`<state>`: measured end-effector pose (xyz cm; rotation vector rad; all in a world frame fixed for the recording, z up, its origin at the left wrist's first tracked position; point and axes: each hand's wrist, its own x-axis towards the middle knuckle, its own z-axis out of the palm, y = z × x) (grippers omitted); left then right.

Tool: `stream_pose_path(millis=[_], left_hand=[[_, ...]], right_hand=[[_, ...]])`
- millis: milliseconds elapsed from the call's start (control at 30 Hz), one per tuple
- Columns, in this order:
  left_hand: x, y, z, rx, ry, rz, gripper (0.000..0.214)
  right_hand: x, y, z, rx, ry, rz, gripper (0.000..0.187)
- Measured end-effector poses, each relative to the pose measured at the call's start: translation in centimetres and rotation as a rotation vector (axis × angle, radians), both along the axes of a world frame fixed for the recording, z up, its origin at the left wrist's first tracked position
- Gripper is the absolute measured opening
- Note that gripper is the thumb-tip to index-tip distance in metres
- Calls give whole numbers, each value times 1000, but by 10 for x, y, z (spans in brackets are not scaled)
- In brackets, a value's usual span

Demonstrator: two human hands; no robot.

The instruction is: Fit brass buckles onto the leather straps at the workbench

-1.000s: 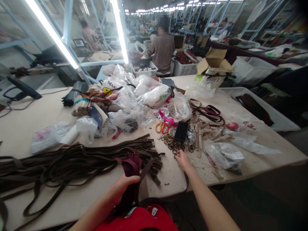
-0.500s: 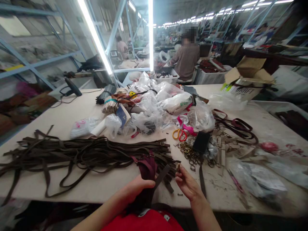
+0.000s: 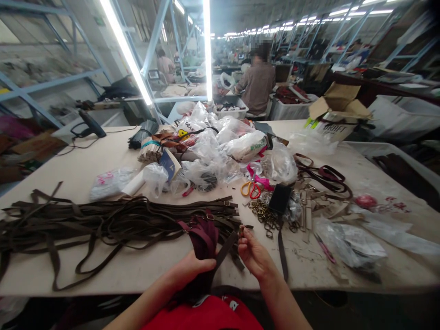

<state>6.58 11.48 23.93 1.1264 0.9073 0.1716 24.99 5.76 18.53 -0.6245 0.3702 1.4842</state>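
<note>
My left hand (image 3: 192, 270) is closed round a bundle of maroon straps (image 3: 203, 236) and one brown strap end (image 3: 225, 250) at the table's near edge. My right hand (image 3: 252, 254) is beside it, fingers pinched on a small metal buckle at the brown strap's tip. A long heap of dark brown straps (image 3: 103, 222) stretches left across the table (image 3: 103, 268). A pile of metal buckles (image 3: 263, 213) lies just beyond my right hand, next to a black pouch (image 3: 279, 199).
Plastic bags (image 3: 220, 146) are heaped mid-table, with orange-handled scissors (image 3: 250, 189) and maroon straps (image 3: 325, 176) to the right. A cardboard box (image 3: 335, 107) stands at the far right corner. A person (image 3: 257, 85) sits with their back turned beyond the table.
My right hand drew back from the buckle pile to the strap end beside my left hand. The camera view swung left and lowered.
</note>
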Motion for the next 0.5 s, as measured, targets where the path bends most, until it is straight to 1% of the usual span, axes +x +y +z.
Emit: stream_pose_path(millis=[100, 267, 367, 500], left_hand=[[-1, 0, -5, 40, 36, -32, 21], [1, 2, -6, 53, 60, -77, 25], [1, 4, -6, 94, 56, -138, 25], [3, 4, -5, 144, 99, -167, 29]], right_hand=[[0, 2, 1, -34, 109, 29, 7], [-1, 3, 8, -54, 129, 47, 11], [1, 3, 12, -107, 183, 28, 4], [4, 3, 15, -149, 325, 54, 14]])
